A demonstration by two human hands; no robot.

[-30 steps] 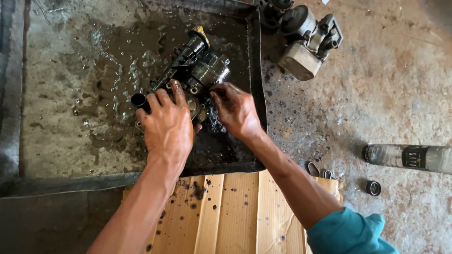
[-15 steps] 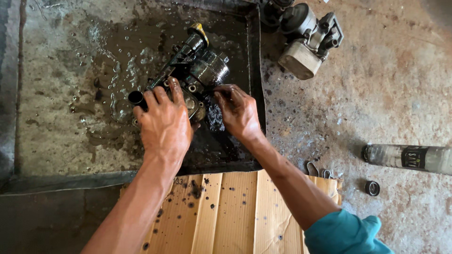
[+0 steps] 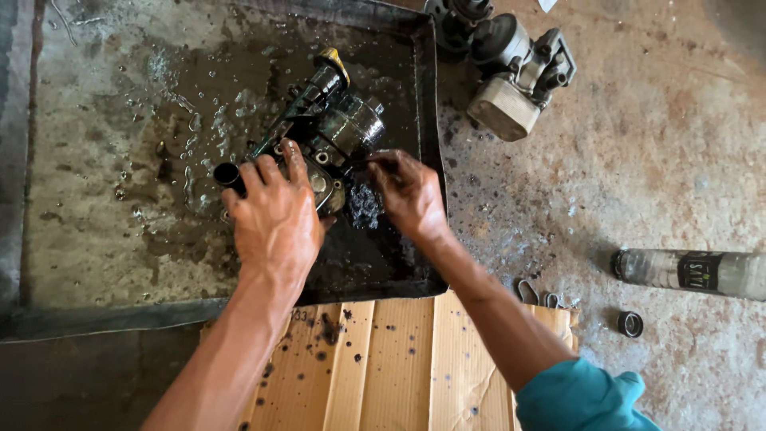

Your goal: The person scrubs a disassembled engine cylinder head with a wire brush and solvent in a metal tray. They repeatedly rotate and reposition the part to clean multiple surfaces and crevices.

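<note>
- The left hand is lying on top of a dark, oily engine part, with its fingers curled over it and holding it.
- The engine part is sitting in a big flat tray, near the tray's right side, and the tray is wet with dirty liquid.
- The right hand is touching the part from the right, with its fingers bent and pinching a small dark thing; I cannot tell what that thing is.
- A sheet of cardboard is lying under the arms, just below the tray.
- A grey machine part is sitting on the ground beside the tray.
- A clear bottle is lying on its side, well away to the right.
- A small black ring is lying near the bottle.
</note>
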